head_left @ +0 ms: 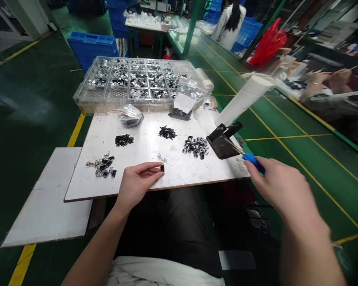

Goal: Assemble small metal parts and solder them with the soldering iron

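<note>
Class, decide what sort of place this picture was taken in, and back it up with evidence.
Probably a factory assembly workshop: a compartmented tray full of small parts, stacked blue crates, and yellow lines on a green floor.

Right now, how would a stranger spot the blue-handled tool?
Find the white tabletop, then the black stand at its right edge. The tool is in the right hand, its metal shaft reaching toward that stand. Its blue handle sets it apart from the stand and white roll.

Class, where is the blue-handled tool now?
In the head view, the tool is in the right hand, its shaft over the black stand near the right edge of the table.
</note>
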The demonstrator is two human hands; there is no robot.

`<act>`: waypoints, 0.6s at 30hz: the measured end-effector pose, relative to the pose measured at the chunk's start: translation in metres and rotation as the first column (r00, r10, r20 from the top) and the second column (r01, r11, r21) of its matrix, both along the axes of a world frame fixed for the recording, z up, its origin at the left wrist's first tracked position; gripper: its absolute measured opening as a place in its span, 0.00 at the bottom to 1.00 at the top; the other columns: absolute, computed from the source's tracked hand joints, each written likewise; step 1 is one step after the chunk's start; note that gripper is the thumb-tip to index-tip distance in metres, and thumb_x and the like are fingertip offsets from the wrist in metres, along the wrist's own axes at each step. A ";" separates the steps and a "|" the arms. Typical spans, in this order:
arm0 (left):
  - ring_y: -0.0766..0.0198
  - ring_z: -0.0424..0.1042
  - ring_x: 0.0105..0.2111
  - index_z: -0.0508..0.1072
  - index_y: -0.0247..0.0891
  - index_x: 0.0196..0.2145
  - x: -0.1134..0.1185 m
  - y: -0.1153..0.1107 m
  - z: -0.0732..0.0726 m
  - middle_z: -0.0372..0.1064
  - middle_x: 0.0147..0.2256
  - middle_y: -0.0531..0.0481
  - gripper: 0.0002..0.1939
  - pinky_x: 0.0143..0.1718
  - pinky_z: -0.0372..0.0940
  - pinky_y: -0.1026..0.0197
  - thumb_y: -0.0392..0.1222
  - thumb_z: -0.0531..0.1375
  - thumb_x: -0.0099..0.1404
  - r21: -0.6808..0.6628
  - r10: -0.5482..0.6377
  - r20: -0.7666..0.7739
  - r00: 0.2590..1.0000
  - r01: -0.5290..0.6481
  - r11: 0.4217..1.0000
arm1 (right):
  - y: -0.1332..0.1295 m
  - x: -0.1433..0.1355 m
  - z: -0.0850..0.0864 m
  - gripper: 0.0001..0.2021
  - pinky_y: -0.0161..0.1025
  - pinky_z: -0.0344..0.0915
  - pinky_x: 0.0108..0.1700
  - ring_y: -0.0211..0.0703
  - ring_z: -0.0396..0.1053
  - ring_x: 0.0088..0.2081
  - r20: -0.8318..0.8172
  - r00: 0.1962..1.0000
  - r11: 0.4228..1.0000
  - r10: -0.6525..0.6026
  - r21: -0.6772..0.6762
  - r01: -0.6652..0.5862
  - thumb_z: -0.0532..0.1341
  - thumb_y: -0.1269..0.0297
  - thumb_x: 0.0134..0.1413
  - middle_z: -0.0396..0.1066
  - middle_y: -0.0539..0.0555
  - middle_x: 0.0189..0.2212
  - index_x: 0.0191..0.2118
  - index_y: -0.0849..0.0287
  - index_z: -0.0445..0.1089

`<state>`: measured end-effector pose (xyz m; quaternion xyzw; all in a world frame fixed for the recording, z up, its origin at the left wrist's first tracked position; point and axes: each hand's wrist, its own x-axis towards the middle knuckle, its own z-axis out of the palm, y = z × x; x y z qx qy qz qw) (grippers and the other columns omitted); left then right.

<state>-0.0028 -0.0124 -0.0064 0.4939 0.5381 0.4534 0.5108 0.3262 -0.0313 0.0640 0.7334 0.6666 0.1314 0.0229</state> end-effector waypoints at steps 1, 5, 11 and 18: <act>0.58 0.81 0.35 0.84 0.39 0.41 0.000 0.000 0.000 0.82 0.33 0.47 0.16 0.41 0.78 0.61 0.44 0.74 0.54 0.002 -0.002 -0.011 1.000 0.002 1.000 | 0.007 0.002 -0.006 0.21 0.39 0.50 0.25 0.45 0.68 0.25 -0.020 0.999 0.999 -0.033 -0.019 0.032 0.51 0.53 0.68 0.74 0.60 0.31 0.40 0.62 0.76; 0.56 0.81 0.36 0.84 0.39 0.42 -0.001 0.000 -0.002 0.82 0.34 0.46 0.18 0.43 0.78 0.59 0.45 0.73 0.54 0.003 -0.003 -0.057 0.998 0.003 1.000 | 0.020 -0.001 -0.024 0.20 0.39 0.54 0.27 0.49 0.72 0.30 -0.164 0.986 0.999 -0.025 -0.028 0.021 0.53 0.53 0.66 0.74 0.59 0.32 0.41 0.61 0.78; 0.56 0.81 0.37 0.84 0.39 0.43 -0.002 -0.001 0.001 0.82 0.34 0.47 0.18 0.44 0.77 0.59 0.46 0.73 0.54 -0.031 -0.011 -0.080 0.997 0.009 0.999 | -0.003 0.019 -0.026 0.18 0.41 0.63 0.32 0.50 0.74 0.31 -0.393 0.919 0.985 -0.015 0.150 0.080 0.58 0.50 0.60 0.79 0.57 0.34 0.41 0.59 0.79; 0.55 0.81 0.38 0.83 0.38 0.43 -0.002 0.002 -0.001 0.82 0.35 0.46 0.20 0.45 0.77 0.57 0.48 0.74 0.53 -0.050 0.002 -0.120 0.993 -0.008 0.999 | 0.010 0.033 -0.051 0.20 0.45 0.67 0.40 0.54 0.76 0.40 -0.337 0.939 0.975 -0.064 0.181 0.131 0.55 0.61 0.61 0.78 0.64 0.41 0.49 0.67 0.77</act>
